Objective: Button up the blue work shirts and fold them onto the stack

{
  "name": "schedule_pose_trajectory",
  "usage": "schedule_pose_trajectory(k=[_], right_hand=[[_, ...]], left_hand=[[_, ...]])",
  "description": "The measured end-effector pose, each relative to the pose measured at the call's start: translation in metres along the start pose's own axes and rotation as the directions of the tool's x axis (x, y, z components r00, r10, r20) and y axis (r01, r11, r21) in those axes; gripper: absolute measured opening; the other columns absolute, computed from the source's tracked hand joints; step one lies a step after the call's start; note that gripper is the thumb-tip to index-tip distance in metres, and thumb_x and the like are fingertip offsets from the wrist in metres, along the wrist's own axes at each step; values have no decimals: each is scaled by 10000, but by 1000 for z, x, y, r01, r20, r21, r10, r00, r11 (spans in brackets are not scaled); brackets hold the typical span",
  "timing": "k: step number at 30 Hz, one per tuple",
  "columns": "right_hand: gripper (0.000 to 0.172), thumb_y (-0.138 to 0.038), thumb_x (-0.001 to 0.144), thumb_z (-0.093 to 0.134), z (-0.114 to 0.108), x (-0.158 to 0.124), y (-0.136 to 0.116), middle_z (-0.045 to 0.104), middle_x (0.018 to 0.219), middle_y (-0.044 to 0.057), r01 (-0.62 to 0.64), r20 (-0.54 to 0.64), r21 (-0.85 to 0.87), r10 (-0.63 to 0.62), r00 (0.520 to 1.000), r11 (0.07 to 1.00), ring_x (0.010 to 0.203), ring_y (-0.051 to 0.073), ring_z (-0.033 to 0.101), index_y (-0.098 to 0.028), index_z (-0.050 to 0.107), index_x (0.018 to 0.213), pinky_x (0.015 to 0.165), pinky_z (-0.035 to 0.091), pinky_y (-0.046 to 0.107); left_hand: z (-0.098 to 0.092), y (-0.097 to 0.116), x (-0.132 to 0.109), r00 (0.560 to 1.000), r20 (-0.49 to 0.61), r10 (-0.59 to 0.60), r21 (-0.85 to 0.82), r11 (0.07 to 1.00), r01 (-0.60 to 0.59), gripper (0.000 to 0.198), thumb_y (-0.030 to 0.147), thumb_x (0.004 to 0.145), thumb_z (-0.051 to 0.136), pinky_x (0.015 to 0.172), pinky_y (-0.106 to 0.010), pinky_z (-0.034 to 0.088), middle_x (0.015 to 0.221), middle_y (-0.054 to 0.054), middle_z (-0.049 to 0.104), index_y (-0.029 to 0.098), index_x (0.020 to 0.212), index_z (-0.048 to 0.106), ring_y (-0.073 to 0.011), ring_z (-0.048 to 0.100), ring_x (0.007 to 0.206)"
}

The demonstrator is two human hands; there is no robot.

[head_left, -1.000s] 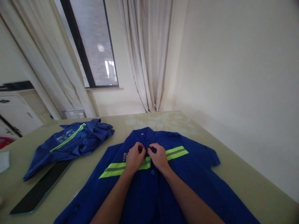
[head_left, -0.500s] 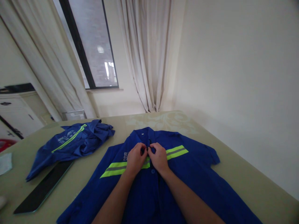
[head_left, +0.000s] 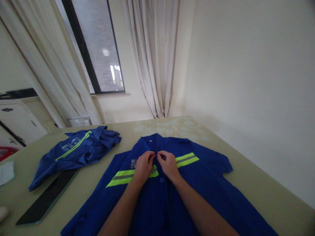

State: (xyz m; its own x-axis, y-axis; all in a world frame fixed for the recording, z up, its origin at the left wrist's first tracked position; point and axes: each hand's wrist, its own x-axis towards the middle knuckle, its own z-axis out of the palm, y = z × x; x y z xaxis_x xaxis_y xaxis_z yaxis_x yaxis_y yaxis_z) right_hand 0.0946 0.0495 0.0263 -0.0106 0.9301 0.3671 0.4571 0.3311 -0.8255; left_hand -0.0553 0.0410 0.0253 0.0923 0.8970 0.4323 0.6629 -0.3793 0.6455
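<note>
A dark blue shirt (head_left: 206, 170) with yellow-green and grey reflective bands lies spread out, its collar pointing away from me. My left hand (head_left: 144, 166) pinches the shirt's front opening just below the collar. Close beside it on the right, my right hand (head_left: 168, 164) pinches the other edge of the same opening. The fingertips of both hands nearly meet, and whatever small part they hold between them is hidden. Below the hands a round button (head_left: 161, 180) shows on the front.
A second blue garment (head_left: 81, 147) lies crumpled at the left of the table (head_left: 246, 177), over the end of a dark flat panel (head_left: 46, 200). A pale cloth (head_left: 6, 172) is at the far left. A wall borders the right side.
Both hands stay at the same spot on the shirt front, with only small shifts of the fingers. The view has moved very slightly.
</note>
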Motion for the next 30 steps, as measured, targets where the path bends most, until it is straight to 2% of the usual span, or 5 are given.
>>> schedule_pose_trajectory(k=[5,11,20,25,30], right_hand=[[84,-223,836,666,2,0,1,674,833,33,60,-29,-40,-61,998,997,731,183,617,-210,743,804,712,483,290],[100,-156,862,629,2,-2,-1,617,939,35,59,-11,-113,-61,998,992,866,195,625,-221,702,840,831,501,326],[58,-181,830,629,7,1,7,557,996,53,-11,-98,9,12,995,1000,887,198,595,-199,679,807,865,498,335],[75,-212,770,664,4,11,17,599,914,44,-205,29,94,203,979,974,858,196,607,-194,720,724,842,504,330],[181,-269,825,588,1,17,21,655,840,29,-234,149,179,208,967,956,735,174,647,-196,749,864,639,521,276]], left_hand=[[-2,-7,4,997,18,-76,-115,990,77,245,329,959,511,663,-269,525,805,-20,765,201,937,718,-178,698,713],[-2,-6,4,995,56,-84,-141,986,91,283,397,945,535,630,-261,508,787,-27,763,189,912,725,-179,694,691],[1,-6,2,998,58,-26,96,995,20,191,280,1005,455,764,-292,480,909,-28,724,226,967,634,-194,682,846],[-5,0,-3,991,130,39,268,961,-73,127,201,978,511,858,-315,463,982,-46,698,231,972,635,-223,651,965],[-7,4,-3,993,119,-2,393,919,-46,211,248,1029,424,815,-323,459,937,-50,686,233,973,628,-227,646,921]])
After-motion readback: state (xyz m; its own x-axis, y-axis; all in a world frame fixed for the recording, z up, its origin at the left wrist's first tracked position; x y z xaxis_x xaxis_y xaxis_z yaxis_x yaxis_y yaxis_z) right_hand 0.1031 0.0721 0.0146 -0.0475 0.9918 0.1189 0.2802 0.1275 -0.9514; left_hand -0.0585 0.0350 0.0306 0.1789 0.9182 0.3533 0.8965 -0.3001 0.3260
